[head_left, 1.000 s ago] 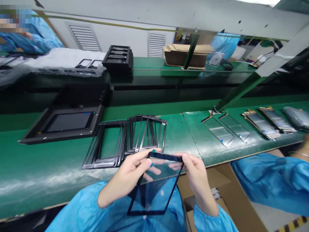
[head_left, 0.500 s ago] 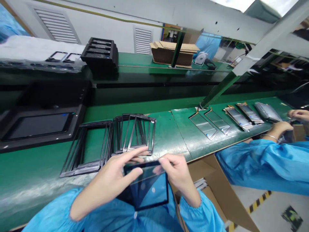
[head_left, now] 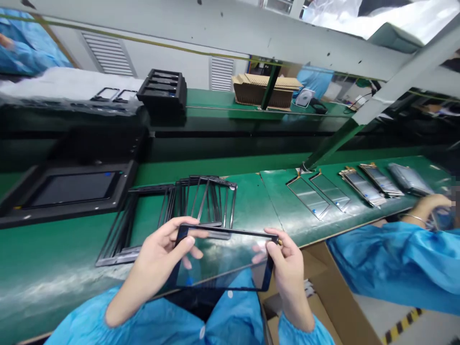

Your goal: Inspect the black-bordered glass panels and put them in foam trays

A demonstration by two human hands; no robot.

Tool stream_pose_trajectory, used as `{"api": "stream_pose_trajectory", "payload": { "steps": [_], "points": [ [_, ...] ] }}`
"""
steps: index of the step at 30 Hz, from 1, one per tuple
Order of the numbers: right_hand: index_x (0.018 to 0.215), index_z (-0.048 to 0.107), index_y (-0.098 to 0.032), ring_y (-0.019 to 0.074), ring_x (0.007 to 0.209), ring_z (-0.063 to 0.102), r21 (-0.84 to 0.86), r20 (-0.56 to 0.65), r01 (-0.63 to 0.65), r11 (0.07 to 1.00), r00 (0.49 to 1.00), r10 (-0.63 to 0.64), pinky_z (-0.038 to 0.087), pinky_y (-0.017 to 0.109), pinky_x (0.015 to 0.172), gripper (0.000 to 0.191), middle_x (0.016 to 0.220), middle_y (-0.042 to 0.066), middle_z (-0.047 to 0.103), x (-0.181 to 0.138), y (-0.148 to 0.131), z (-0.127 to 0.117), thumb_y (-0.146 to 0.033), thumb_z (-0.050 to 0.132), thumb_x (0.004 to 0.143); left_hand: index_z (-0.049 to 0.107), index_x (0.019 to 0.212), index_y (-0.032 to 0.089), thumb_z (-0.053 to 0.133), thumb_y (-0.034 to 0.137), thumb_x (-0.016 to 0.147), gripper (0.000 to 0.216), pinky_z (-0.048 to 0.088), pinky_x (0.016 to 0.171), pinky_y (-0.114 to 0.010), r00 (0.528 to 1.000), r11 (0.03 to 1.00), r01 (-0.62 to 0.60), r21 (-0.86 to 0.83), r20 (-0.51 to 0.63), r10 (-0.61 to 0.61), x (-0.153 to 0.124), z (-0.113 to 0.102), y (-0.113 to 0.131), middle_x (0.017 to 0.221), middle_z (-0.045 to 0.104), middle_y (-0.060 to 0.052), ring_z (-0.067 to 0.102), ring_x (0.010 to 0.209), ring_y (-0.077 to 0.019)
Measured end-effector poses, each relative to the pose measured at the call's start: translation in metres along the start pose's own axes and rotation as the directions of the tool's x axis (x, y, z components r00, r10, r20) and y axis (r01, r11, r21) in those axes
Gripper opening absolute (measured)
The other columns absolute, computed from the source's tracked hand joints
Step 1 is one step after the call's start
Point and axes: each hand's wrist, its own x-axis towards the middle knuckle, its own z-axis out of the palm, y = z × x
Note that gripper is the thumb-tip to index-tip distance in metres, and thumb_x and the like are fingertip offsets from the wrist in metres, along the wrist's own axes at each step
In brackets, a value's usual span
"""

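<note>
A clear glass panel with a black border is held level over my lap, long side across. My left hand pinches its left end, thumb on top and fingers under the glass. My right hand grips the right end the same way. Just beyond the panel, several black plastic frames lie fanned out on the green bench.
A black tray with a dark screen sits at left. Film strips and stacked parts lie to the right, where a co-worker's blue sleeve and hand reach. A cardboard box stands by my right knee. Stacked black trays are on the far bench.
The panel has been turned from upright to lying crosswise, and my hands have spread apart to its two short ends. The view has shifted slightly left.
</note>
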Motion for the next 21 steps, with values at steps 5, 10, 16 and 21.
{"api": "stream_pose_trajectory", "payload": {
  "steps": [5,10,16,21],
  "points": [
    [0.103,0.076,-0.02,0.0233,0.052,0.079,-0.106,-0.008,0.024,0.994,1.0,-0.025,0.064,0.029,0.053,0.036,0.075,0.009,0.085,-0.01,-0.007,0.019,-0.053,0.081,0.09,0.075,0.132,0.03,0.069,0.03,0.098,0.035,0.038,0.127,-0.059,0.853,0.687,-0.504,0.523,0.177,0.491,0.011,0.011,0.005,0.143,0.074,-0.008,0.067,0.135,-0.0337],
    [0.107,0.079,-0.019,0.025,0.057,0.081,-0.222,0.059,-0.005,0.975,0.998,0.018,0.066,0.031,0.057,0.035,0.078,0.01,0.086,-0.013,0.005,0.023,-0.052,0.078,0.094,0.085,0.114,0.026,0.063,0.025,0.102,0.025,0.061,0.099,-0.037,0.831,0.744,-0.538,0.396,0.397,0.39,0.014,0.026,0.011,0.107,0.087,-0.007,0.083,0.099,-0.0263],
    [0.156,0.055,-0.033,0.0326,0.11,0.081,-0.146,0.091,0.154,0.977,0.986,-0.141,0.068,0.047,0.091,0.06,0.13,0.013,0.08,0.021,-0.015,-0.004,-0.05,0.07,0.1,0.083,0.101,0.017,0.087,0.021,0.076,0.026,0.063,0.063,-0.03,0.954,0.985,-0.037,-0.167,-0.298,-0.015,0.062,-0.059,0.013,0.076,0.082,-0.005,0.075,0.061,-0.0209],
    [0.138,0.071,-0.03,0.0353,0.103,0.082,-0.214,-0.123,-0.02,0.977,0.992,-0.007,0.069,0.048,0.086,0.053,0.125,0.014,0.082,0.035,0.0,-0.055,-0.057,0.075,0.093,0.067,0.127,0.014,0.068,0.008,0.094,0.033,0.06,0.066,-0.024,0.683,0.938,-0.126,-0.324,-0.714,-0.155,0.137,-0.192,0.001,0.084,0.073,0.0,0.071,0.066,-0.0123]
  ]
}}
